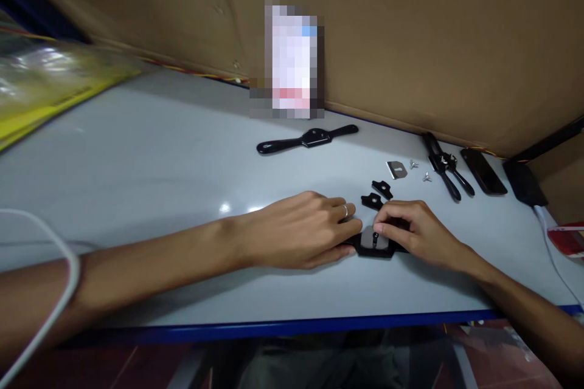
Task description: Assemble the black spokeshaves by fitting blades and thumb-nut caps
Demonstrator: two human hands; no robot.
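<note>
A black spokeshave (375, 253) lies on the table near its front edge, a grey blade (367, 239) seated in its middle. My left hand (310, 228), with a ring on one finger, is closed around the left handle. From the other side my right hand (420, 232) grips the tool, thumb and forefinger pinched at the blade's slot; its right handle is mostly hidden. Just behind are two black cap plates (382, 189), a loose steel blade (396, 170) and two silver thumbscrews (427, 177). Farther back rests a bladeless spokeshave body (316, 137).
At the back right lie more black spokeshaves (444, 165), a dark phone (483, 171) and a black pouch-like item (524, 183). Yellow plastic packaging (59, 97) sits far left. A cardboard wall (410, 36) borders the table's back; a white cable (68, 292) crosses my left forearm.
</note>
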